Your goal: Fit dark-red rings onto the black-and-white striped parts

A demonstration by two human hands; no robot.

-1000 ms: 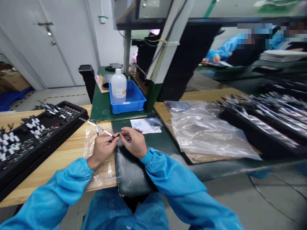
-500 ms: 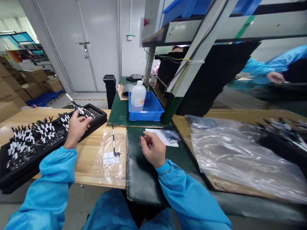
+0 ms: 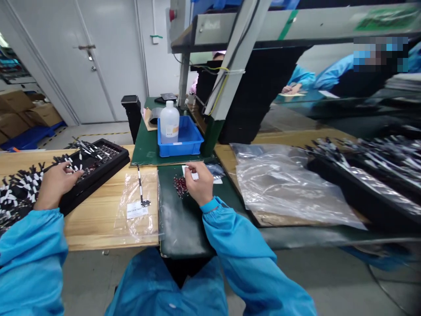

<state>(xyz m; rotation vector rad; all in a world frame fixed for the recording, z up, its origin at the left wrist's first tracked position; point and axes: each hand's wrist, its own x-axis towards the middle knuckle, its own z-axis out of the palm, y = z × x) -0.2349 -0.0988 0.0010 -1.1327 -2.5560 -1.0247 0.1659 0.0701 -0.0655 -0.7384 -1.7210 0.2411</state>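
My left hand (image 3: 55, 182) rests on the black tray (image 3: 108, 160) at the left, fingers curled among the black-and-white flex strips (image 3: 24, 184); what it grips, if anything, is hidden. My right hand (image 3: 199, 182) sits on the dark green mat (image 3: 174, 219), fingers pinched on a small white piece beside a heap of tiny red parts (image 3: 180, 186). One thin strip (image 3: 141, 188) lies on a clear plastic bag (image 3: 136, 210) between my hands.
A blue bin (image 3: 184, 145) with a white bottle (image 3: 169, 122) stands behind the mat. A large clear plastic sheet (image 3: 286, 184) and more black trays of strips (image 3: 362, 171) fill the right side. A co-worker in blue sits across the bench.
My left hand moved from the mat out to the left tray and carried a strip there. My right hand shifted from the red parts to the white piece behind them.
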